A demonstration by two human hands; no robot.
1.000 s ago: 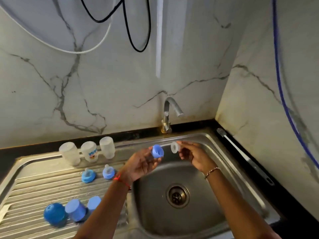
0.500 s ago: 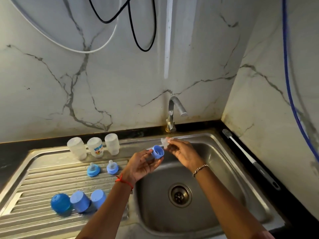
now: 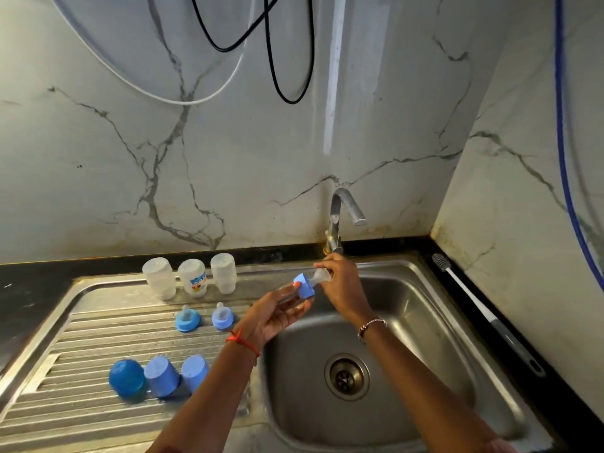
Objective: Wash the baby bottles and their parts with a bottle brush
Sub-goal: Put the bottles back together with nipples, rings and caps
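Observation:
My left hand (image 3: 277,313) pinches a blue bottle ring (image 3: 304,288) over the sink's left rim. My right hand (image 3: 343,286) holds a clear teat (image 3: 318,276) whose tip meets the ring. Three clear bottles (image 3: 191,278) stand upside down at the back of the drainboard. Two blue rings with teats fitted (image 3: 205,318) sit in front of them. Three blue caps (image 3: 160,378) stand near the front. The bottle brush (image 3: 483,313) lies on the black counter to the right of the sink.
The steel sink basin (image 3: 421,325) with its drain (image 3: 346,376) lies below my hands. The tap (image 3: 341,217) rises just behind my right hand, with no water visible. A ridged drainboard (image 3: 94,331) fills the left. Marble walls close the back and right; cables hang above.
My hands came together and moved back towards the tap. The teat, held apart from the ring before, now touches the ring.

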